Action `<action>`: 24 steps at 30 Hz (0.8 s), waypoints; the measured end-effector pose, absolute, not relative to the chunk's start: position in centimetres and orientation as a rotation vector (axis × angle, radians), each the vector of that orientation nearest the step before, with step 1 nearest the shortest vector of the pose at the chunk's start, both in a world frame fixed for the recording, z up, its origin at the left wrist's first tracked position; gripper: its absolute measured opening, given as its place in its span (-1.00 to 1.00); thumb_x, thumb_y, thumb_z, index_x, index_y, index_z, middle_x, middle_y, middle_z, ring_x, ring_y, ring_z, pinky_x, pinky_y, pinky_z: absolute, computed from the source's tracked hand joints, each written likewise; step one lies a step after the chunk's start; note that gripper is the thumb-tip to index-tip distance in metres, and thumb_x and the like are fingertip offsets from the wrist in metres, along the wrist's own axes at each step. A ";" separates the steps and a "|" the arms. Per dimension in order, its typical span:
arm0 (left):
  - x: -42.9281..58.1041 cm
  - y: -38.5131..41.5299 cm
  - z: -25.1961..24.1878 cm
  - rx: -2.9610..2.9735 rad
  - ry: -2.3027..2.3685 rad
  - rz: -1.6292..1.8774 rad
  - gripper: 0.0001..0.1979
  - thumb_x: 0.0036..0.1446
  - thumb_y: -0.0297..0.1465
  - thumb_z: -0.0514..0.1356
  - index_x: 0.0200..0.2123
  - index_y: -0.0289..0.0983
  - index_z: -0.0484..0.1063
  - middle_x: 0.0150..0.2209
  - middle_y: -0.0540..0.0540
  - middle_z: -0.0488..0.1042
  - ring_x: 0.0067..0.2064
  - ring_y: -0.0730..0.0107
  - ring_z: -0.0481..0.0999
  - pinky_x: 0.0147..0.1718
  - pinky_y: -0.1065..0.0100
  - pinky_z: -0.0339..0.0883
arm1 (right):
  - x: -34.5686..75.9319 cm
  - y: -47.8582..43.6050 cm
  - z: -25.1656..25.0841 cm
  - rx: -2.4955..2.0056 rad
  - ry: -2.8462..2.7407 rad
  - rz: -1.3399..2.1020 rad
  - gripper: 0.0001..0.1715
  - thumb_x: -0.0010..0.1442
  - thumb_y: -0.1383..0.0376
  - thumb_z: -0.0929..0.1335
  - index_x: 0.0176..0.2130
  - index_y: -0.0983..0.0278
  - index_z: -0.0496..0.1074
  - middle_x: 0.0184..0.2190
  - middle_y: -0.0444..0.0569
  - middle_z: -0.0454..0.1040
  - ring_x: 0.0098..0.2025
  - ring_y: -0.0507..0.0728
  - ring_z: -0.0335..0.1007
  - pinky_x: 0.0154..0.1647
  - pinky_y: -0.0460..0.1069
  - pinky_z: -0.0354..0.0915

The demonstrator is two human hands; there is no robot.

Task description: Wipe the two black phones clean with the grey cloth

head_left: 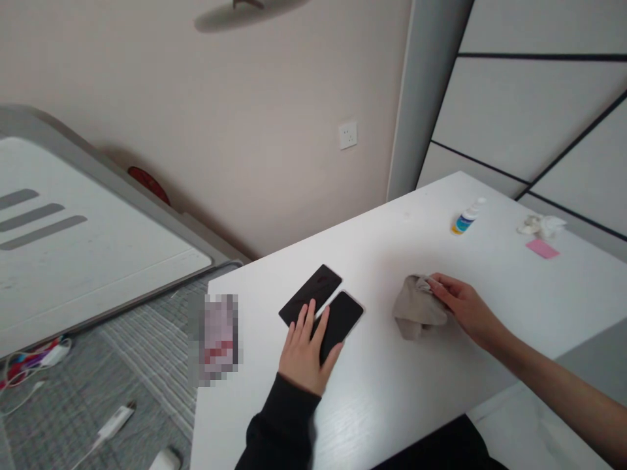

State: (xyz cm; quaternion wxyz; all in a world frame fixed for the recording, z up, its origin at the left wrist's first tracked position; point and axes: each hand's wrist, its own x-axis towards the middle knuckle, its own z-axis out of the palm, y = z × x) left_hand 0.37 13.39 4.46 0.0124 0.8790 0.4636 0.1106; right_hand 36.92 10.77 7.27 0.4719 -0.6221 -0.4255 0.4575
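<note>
Two dark phones lie side by side on the white table (382,391). My left hand (304,356) rests over their near ends with its fingers spread, touching both. The farther-left phone (318,284) has a glossy black screen, and the other phone (345,313) is black with a pale edge. To the right, my right hand (460,303) pinches a crumpled grey-beige cloth (416,310) by its upper edge. The cloth hangs in loose folds at the table; whether its lower part touches the surface I cannot tell.
A small white bottle with a blue and yellow label (463,222) lies or stands toward the back right. Beyond it are crumpled white tissue (551,226) and a pink card (542,249). A blurred-out item (219,336) sits at the left edge, beside a bed with cables.
</note>
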 end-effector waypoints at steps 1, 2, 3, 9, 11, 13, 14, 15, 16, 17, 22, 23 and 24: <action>0.4 12.5 4.4 2.712 1.527 0.370 -0.30 0.50 -0.20 0.16 0.58 -0.21 0.05 0.57 -0.39 0.08 0.54 -0.27 0.20 0.29 -0.28 0.41 | 37.0 10.8 7.1 -1.527 -1.022 1.145 -0.28 0.19 -0.37 0.44 -0.34 0.22 0.51 -0.49 -0.15 0.46 -0.48 0.05 0.33 -0.45 -0.02 0.31; 0.6 11.6 4.5 2.682 1.606 0.396 -0.29 0.51 -0.23 0.16 0.59 -0.24 0.01 0.57 -0.44 0.06 0.54 -0.33 0.18 0.27 -0.33 0.42 | 37.0 10.7 6.9 -1.530 -1.003 1.171 -0.26 0.17 -0.39 0.44 -0.35 0.22 0.50 -0.50 -0.15 0.46 -0.49 0.05 0.32 -0.46 -0.02 0.31; 0.9 10.7 4.8 2.655 1.671 0.419 -0.26 0.51 -0.24 0.16 0.60 -0.26 -0.04 0.57 -0.48 0.03 0.54 -0.39 0.15 0.26 -0.38 0.41 | 36.8 10.7 6.8 -1.529 -0.987 1.202 -0.24 0.14 -0.42 0.43 -0.36 0.22 0.51 -0.50 -0.14 0.47 -0.49 0.06 0.32 -0.47 -0.01 0.31; 6.2 6.7 8.9 2.496 1.307 0.675 -0.22 0.47 -0.06 0.18 0.57 -0.23 0.02 0.47 -0.36 0.32 0.44 -0.11 0.40 0.33 -0.15 0.45 | 32.8 9.7 8.0 -1.405 -1.064 1.488 -0.25 0.18 -0.38 0.42 -0.36 0.23 0.60 -0.45 -0.06 0.57 -0.41 0.13 0.46 -0.33 0.05 0.45; 7.9 6.6 9.8 2.302 1.150 0.817 -0.18 0.38 0.02 0.28 0.49 -0.30 0.20 0.38 -0.39 0.44 0.36 -0.14 0.51 0.29 -0.10 0.51 | 31.3 9.0 8.7 -1.324 -1.127 1.593 -0.32 0.19 -0.32 0.47 -0.27 0.22 0.66 -0.35 -0.03 0.64 -0.30 0.17 0.56 -0.22 0.08 0.51; 8.7 7.0 10.1 2.172 1.102 0.886 -0.36 0.41 -0.08 0.29 0.38 -0.34 0.38 0.30 -0.40 0.52 0.30 -0.11 0.58 0.26 -0.03 0.54 | 30.3 8.4 9.2 -1.259 -1.172 1.662 -0.39 0.18 -0.24 0.52 -0.11 0.19 0.68 -0.21 0.00 0.70 -0.16 0.23 0.63 -0.09 0.12 0.54; 8.8 7.3 10.2 2.132 1.092 0.893 -0.50 0.46 -0.17 0.25 0.31 -0.34 0.46 0.24 -0.38 0.58 0.25 -0.05 0.62 0.23 0.04 0.57 | 30.2 8.2 9.3 -1.240 -1.187 1.678 -0.40 0.17 -0.20 0.54 -0.04 0.17 0.68 -0.17 0.00 0.71 -0.11 0.25 0.64 -0.05 0.14 0.55; 8.8 7.6 10.2 2.103 1.078 0.887 -0.61 0.50 -0.24 0.20 0.24 -0.33 0.52 0.17 -0.34 0.64 0.18 0.03 0.67 0.19 0.12 0.59 | 30.1 8.0 9.4 -1.232 -1.199 1.685 -0.42 0.17 -0.17 0.56 -0.01 0.15 0.68 -0.15 0.00 0.72 -0.10 0.25 0.65 -0.03 0.14 0.54; 8.6 7.8 10.3 2.078 1.061 0.874 -0.66 0.52 -0.28 0.16 0.18 -0.32 0.56 0.09 -0.30 0.68 0.11 0.10 0.72 0.13 0.19 0.62 | 30.2 7.9 9.4 -1.232 -1.212 1.687 -0.45 0.17 -0.14 0.56 -0.03 0.16 0.68 -0.18 -0.01 0.72 -0.12 0.24 0.65 -0.04 0.13 0.54; 8.4 8.0 10.5 2.047 1.039 0.862 -0.68 0.53 -0.30 0.13 0.13 -0.31 0.60 0.02 -0.26 0.71 0.04 0.15 0.74 0.07 0.25 0.64 | 30.4 7.9 9.4 -1.236 -1.226 1.685 -0.50 0.18 -0.12 0.56 -0.07 0.16 0.69 -0.22 -0.02 0.72 -0.16 0.22 0.65 -0.09 0.10 0.53; 7.7 8.0 11.2 1.875 0.985 0.815 -0.62 0.56 -0.30 0.07 0.13 -0.32 0.64 0.04 -0.21 0.72 0.06 0.19 0.74 0.10 0.26 0.62 | 31.8 8.2 9.3 -1.266 -1.322 1.652 -0.44 0.31 -0.20 0.44 -0.33 0.20 0.68 -0.46 -0.06 0.63 -0.42 0.12 0.52 -0.31 0.03 0.44; 7.6 8.0 11.3 1.839 0.987 0.813 -0.61 0.56 -0.30 0.06 0.15 -0.32 0.64 0.08 -0.20 0.71 0.10 0.19 0.73 0.15 0.24 0.59 | 32.0 8.2 9.3 -1.278 -1.342 1.629 -0.42 0.35 -0.20 0.41 -0.37 0.20 0.67 -0.49 -0.07 0.60 -0.44 0.12 0.49 -0.31 0.03 0.42; 7.6 8.0 11.4 1.805 0.992 0.813 -0.60 0.57 -0.30 0.06 0.16 -0.33 0.63 0.11 -0.19 0.69 0.13 0.19 0.71 0.18 0.23 0.57 | 32.3 8.3 9.3 -1.292 -1.362 1.601 -0.40 0.37 -0.19 0.40 -0.41 0.19 0.64 -0.51 -0.07 0.58 -0.43 0.11 0.48 -0.31 0.02 0.40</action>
